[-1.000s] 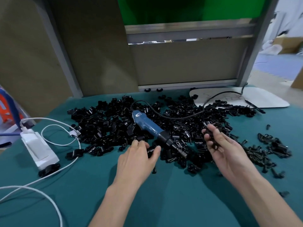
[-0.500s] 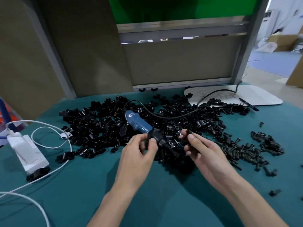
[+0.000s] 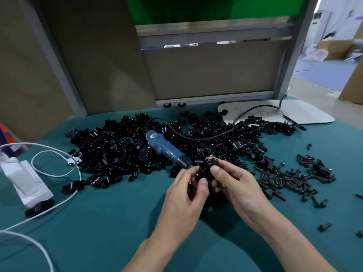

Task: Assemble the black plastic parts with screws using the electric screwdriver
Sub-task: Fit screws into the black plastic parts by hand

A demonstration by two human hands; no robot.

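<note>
Black plastic parts (image 3: 209,163) at frame centre sit pinched in each grip, left hand (image 3: 186,193) and right hand (image 3: 235,185). Teal bench (image 3: 98,222) stretches beneath to the lower edge.

A blue electric screwdriver (image 3: 165,149) lies on its side across a heap of black plastic parts (image 3: 117,146) on the teal surface (image 3: 98,222). Loose black screws (image 3: 290,179) lie scattered to its right. The left hand (image 3: 186,193) and right hand (image 3: 239,185) pinch a small black piece (image 3: 211,161).
</note>
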